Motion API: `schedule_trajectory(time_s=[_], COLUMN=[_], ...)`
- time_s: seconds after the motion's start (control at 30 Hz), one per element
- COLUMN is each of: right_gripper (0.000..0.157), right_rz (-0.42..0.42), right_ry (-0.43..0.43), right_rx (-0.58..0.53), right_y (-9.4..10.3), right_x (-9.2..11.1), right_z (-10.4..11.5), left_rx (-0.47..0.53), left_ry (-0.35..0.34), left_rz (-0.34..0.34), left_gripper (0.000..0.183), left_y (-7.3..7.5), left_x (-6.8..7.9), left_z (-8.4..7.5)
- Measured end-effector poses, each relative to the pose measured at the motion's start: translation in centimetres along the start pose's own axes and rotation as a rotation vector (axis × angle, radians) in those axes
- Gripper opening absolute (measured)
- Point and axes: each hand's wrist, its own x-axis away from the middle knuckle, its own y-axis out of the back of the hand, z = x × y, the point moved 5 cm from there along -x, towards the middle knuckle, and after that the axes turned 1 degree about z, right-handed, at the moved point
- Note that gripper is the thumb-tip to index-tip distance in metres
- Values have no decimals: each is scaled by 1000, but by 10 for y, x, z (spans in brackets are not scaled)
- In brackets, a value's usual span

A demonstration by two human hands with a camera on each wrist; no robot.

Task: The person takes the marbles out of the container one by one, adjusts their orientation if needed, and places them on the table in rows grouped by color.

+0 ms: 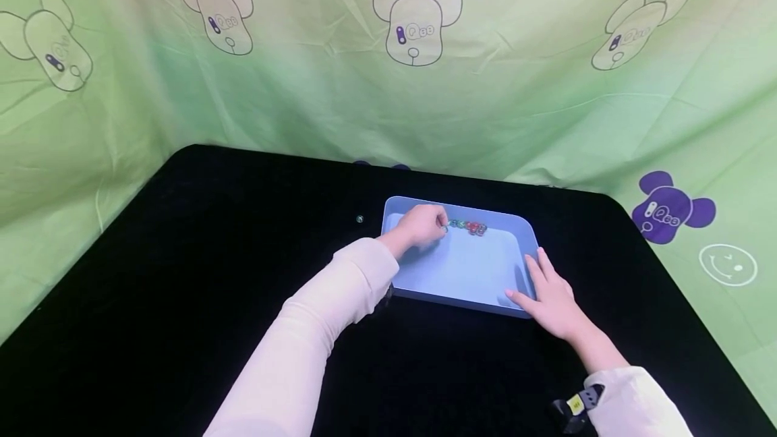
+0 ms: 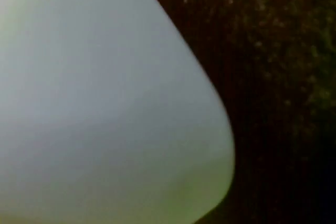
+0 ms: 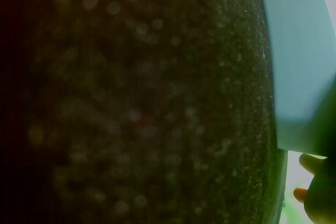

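Note:
A shallow blue tray (image 1: 479, 272) lies on the black-covered table. Inside it, along the far side, runs a short row of small glassy marbles: green marbles (image 1: 458, 224) at the left and red marbles (image 1: 475, 228) at the right. My left hand (image 1: 420, 224) reaches over the tray's left side, fingers curled, and pinches a small green marble (image 1: 446, 228) at the row's left end. Resting on the tray's front right corner is my right hand (image 1: 551, 301), its fingers spread. The pale sleeve (image 2: 115, 98) hides the left fingers in the left wrist view.
One more small marble (image 1: 360, 219) lies on the black tablecloth (image 1: 243, 255), left of the tray. A black device with a yellow label (image 1: 575, 404) sits at my right cuff. Green printed curtains (image 1: 340, 86) hang behind the table and at both sides.

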Motion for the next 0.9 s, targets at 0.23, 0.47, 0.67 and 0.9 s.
schedule_trajectory(time_s=[0.23, 0.47, 0.67, 0.9], right_gripper=[77, 76, 76, 76], right_rz=[-1, -13, 3, -12], right_ry=[6, 17, 11, 16], right_rx=[2, 4, -19, -15], right_y=[0, 0, -2, 1], right_x=[0, 0, 1, 2], right_z=[1, 2, 1, 1], left_rx=[94, 165, 202, 222], left_ry=[-40, -61, -68, -81], left_rz=[12, -13, -19, -33], left_gripper=[11, 10, 11, 12], left_y=[2, 6, 11, 19], left_x=[9, 18, 28, 35], left_z=[-6, -3, 3, 5])
